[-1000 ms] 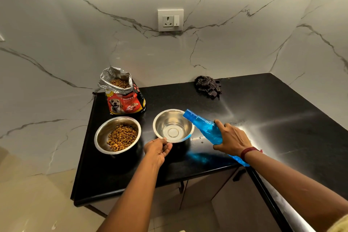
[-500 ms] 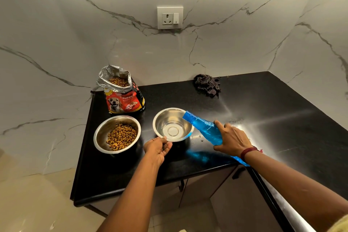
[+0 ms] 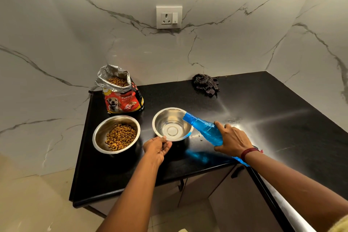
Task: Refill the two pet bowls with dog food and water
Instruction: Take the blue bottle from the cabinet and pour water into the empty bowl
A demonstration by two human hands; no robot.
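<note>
Two steel bowls stand on the black counter (image 3: 282,118). The left bowl (image 3: 99,135) holds brown kibble. No food is in the right bowl (image 3: 172,124); I cannot tell if any water lies in it. My left hand (image 3: 156,148) pinches the near rim of this right bowl. My right hand (image 3: 232,140) grips a blue plastic bottle (image 3: 204,129), tilted with its mouth over the bowl's right rim. The bottle's base is hidden behind my wrist. An open red dog food bag (image 3: 121,96) stands behind the left bowl.
A dark crumpled cloth (image 3: 205,84) lies at the back of the counter by the marble wall. A wall socket (image 3: 169,17) sits above. The counter's front edge runs near my arms, with cabinet doors (image 3: 203,188) below.
The bottle's neck has tipped slightly further over the right bowl's rim. My left hand stays at the bowl's near rim.
</note>
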